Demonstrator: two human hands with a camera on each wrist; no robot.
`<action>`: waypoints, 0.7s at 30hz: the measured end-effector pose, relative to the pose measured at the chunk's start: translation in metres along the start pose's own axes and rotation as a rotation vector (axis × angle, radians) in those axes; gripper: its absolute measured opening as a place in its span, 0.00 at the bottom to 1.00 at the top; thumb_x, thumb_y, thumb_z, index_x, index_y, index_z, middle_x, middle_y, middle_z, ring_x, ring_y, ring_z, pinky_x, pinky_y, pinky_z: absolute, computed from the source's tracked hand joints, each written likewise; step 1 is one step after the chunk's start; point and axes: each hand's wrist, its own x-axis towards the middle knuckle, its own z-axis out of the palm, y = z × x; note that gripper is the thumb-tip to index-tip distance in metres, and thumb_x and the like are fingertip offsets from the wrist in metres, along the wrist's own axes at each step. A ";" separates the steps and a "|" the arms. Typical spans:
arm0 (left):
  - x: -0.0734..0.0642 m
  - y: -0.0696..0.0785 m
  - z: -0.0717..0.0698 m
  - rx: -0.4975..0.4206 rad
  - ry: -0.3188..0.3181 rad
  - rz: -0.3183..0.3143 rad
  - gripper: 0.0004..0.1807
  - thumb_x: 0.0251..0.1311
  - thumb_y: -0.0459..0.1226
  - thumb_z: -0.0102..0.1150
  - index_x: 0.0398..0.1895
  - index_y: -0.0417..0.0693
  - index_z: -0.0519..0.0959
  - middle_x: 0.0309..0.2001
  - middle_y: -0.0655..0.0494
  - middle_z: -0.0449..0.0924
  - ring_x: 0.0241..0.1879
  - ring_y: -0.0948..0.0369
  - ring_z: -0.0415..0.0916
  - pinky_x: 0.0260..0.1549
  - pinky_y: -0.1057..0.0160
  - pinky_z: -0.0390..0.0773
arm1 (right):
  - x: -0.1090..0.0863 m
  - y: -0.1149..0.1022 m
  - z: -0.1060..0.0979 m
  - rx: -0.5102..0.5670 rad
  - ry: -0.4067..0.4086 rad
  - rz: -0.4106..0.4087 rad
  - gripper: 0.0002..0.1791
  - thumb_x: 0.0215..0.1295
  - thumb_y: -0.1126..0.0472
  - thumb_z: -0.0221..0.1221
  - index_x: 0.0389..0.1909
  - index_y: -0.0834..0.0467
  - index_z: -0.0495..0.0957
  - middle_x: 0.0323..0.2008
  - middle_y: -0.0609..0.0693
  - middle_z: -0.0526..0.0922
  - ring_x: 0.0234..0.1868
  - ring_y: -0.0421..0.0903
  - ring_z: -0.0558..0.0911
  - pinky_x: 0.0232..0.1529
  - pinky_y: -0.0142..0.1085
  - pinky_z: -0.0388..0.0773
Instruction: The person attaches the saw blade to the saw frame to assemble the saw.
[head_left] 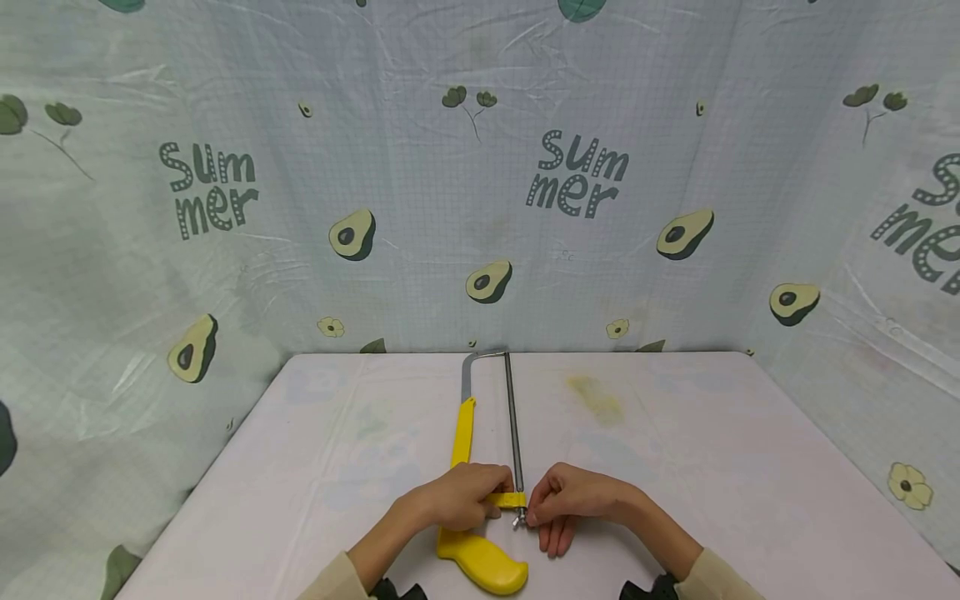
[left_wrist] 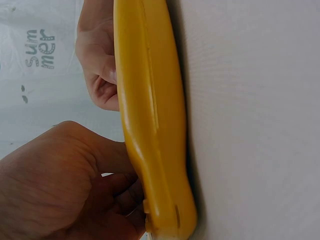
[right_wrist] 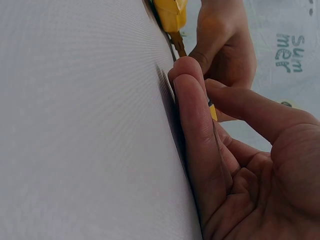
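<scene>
A hacksaw with a yellow handle (head_left: 483,562) lies in front of me, its grey bow (head_left: 467,379) pointing away. The long grey blade (head_left: 513,417) runs along its right side to a yellow crosspiece (head_left: 507,500). My left hand (head_left: 467,496) grips the yellow frame beside the crosspiece, fingers curled around it. At the blade's near end is a small metal wing nut (head_left: 518,520), which my right hand (head_left: 573,496) pinches between thumb and forefinger. The other right fingers (right_wrist: 197,120) hang low by the tabletop. In the left wrist view the yellow handle (left_wrist: 150,100) covers part of both hands.
The saw lies on a pale cloth-covered table (head_left: 675,433) with a yellowish stain behind the right hand. A printed curtain (head_left: 420,183) with avocados and lettering rises behind the table and along both sides.
</scene>
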 end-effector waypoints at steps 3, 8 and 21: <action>0.000 0.000 -0.001 -0.001 0.000 0.000 0.09 0.68 0.35 0.64 0.45 0.56 0.76 0.33 0.67 0.72 0.34 0.69 0.69 0.38 0.71 0.72 | 0.000 0.000 0.000 0.001 -0.003 -0.001 0.12 0.71 0.60 0.62 0.43 0.67 0.85 0.25 0.49 0.88 0.24 0.37 0.88 0.27 0.29 0.83; -0.001 0.001 -0.001 -0.007 -0.001 0.003 0.09 0.68 0.35 0.64 0.45 0.55 0.76 0.33 0.67 0.72 0.33 0.69 0.69 0.38 0.71 0.71 | -0.001 0.000 -0.001 -0.001 -0.005 -0.007 0.13 0.72 0.60 0.61 0.44 0.67 0.85 0.26 0.48 0.88 0.24 0.37 0.88 0.27 0.29 0.83; 0.000 0.000 -0.001 -0.014 0.004 0.006 0.09 0.68 0.35 0.64 0.45 0.55 0.76 0.32 0.66 0.72 0.33 0.69 0.69 0.37 0.71 0.71 | 0.000 0.000 -0.001 0.000 0.005 0.001 0.11 0.71 0.62 0.61 0.43 0.67 0.85 0.26 0.49 0.88 0.24 0.37 0.88 0.27 0.30 0.83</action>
